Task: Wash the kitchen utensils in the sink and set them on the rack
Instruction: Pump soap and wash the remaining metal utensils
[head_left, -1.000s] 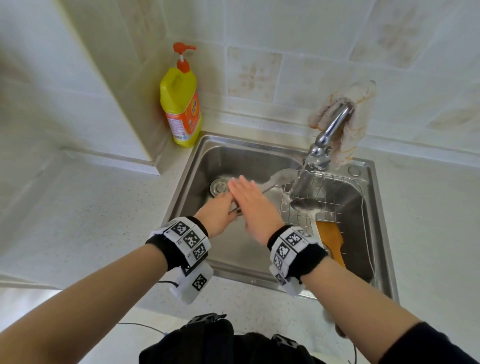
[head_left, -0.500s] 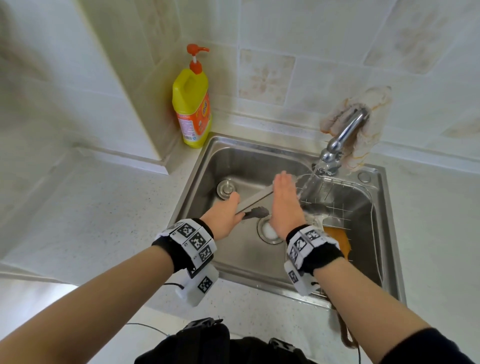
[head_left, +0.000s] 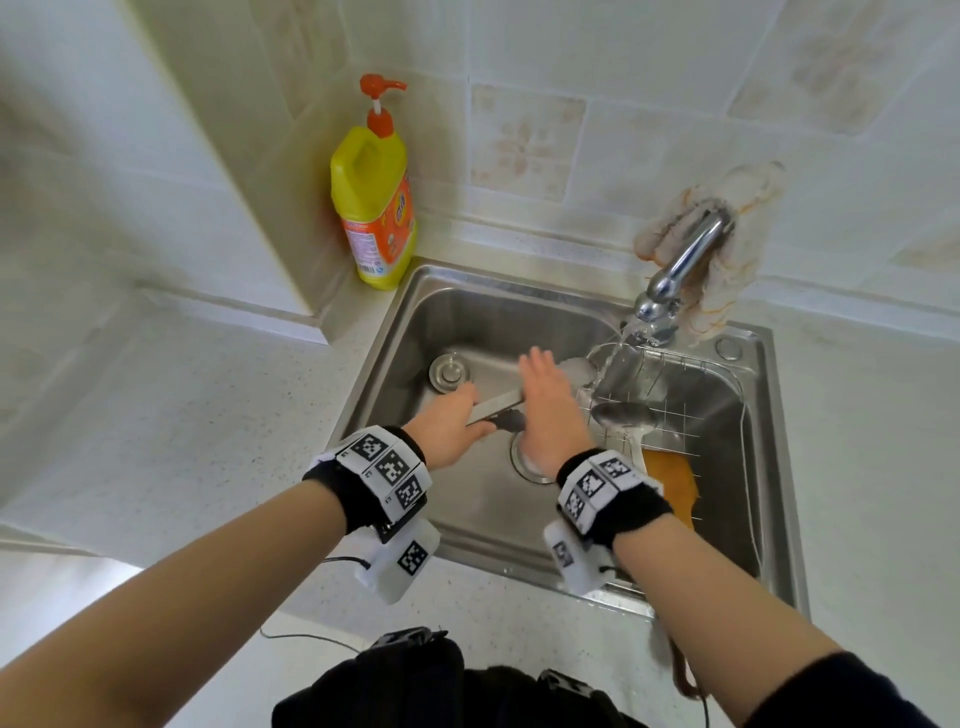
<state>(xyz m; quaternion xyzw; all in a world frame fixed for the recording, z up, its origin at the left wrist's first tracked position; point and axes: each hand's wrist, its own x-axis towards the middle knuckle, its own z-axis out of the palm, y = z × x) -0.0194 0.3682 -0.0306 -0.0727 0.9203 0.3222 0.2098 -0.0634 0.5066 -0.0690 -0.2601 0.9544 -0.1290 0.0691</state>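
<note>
Gripping a flat metal utensil (head_left: 496, 405), the left hand (head_left: 447, 423) curls round it while the right hand (head_left: 545, 410) presses it with straight fingers; wet metal could slip loose.

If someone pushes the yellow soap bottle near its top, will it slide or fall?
The yellow soap bottle is tall and narrow, so it would probably tip rather than slide. It stands by the wall corner, which may catch it. It looks plastic, so likely not fragile.

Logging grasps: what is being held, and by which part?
The left hand grips the metal utensil by its near end; the right hand lies flat across it, fingers straight.
</note>
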